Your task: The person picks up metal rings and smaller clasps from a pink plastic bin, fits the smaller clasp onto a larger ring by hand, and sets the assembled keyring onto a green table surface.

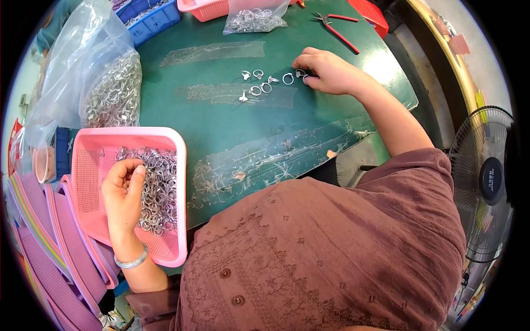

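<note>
My left hand (pixel 124 193) is over a pink plastic basket (pixel 179 193) that holds a heap of silver-coloured rings (pixel 159 198). Its thumb and fingers are pressed together, and whatever they may hold is hidden. On the green table, my right hand (pixel 329 71) curls its thumb and forefinger around a silver ring (pixel 300 73) with a decorated top. Left of that hand, several loose rings lie scattered, among them a plain-looking ring (pixel 288 79) close by and a ring with a white top (pixel 243 97) farther left.
A large clear bag of rings (pixel 113 91) stands at the left, beside a blue basket (pixel 152 25). At the far side lie a smaller bag of rings (pixel 255 21) and red-handled pliers (pixel 337 32). Clear tape strips (pixel 221 52) cover parts of the table. A fan (pixel 483 182) stands right.
</note>
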`<act>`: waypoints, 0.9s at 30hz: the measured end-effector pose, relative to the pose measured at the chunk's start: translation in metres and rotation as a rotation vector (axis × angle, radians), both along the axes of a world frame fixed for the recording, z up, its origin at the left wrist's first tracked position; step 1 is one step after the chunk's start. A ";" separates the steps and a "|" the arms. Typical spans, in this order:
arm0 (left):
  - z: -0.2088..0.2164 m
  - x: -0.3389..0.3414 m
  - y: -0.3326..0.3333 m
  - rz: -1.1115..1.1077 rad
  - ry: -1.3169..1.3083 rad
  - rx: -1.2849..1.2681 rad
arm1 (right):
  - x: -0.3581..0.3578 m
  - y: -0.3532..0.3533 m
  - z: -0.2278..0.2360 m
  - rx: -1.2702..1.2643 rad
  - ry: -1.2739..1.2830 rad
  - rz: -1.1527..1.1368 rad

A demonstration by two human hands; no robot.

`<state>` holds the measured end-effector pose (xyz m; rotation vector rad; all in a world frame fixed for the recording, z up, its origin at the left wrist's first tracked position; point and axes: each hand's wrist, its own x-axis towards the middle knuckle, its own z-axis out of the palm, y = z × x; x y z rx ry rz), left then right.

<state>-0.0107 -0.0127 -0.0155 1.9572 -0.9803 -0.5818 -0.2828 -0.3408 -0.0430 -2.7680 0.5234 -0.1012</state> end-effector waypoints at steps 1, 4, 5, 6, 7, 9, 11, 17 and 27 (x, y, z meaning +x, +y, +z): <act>0.001 0.000 0.000 -0.004 -0.014 0.011 | 0.000 0.001 0.000 -0.001 0.001 -0.001; 0.001 0.000 0.000 -0.003 -0.006 0.016 | 0.001 0.007 0.002 -0.009 -0.022 -0.066; 0.001 0.000 0.000 -0.002 -0.006 0.015 | 0.003 0.009 0.003 -0.013 0.015 -0.096; 0.001 0.000 0.000 0.003 0.000 0.010 | 0.004 0.010 0.004 -0.016 0.052 -0.125; 0.001 -0.001 0.000 0.008 0.007 0.004 | 0.005 0.009 0.002 -0.017 0.052 -0.123; 0.001 -0.001 0.000 0.005 0.004 0.000 | 0.003 0.004 -0.003 -0.041 0.022 -0.108; 0.001 -0.001 0.000 0.003 0.001 -0.003 | 0.003 0.001 -0.004 -0.052 0.025 -0.108; 0.000 -0.001 0.001 0.011 -0.007 -0.026 | 0.001 -0.004 -0.006 0.021 -0.047 -0.122; 0.002 -0.002 0.000 -0.010 -0.035 -0.040 | -0.012 -0.007 0.000 1.451 -0.595 -0.224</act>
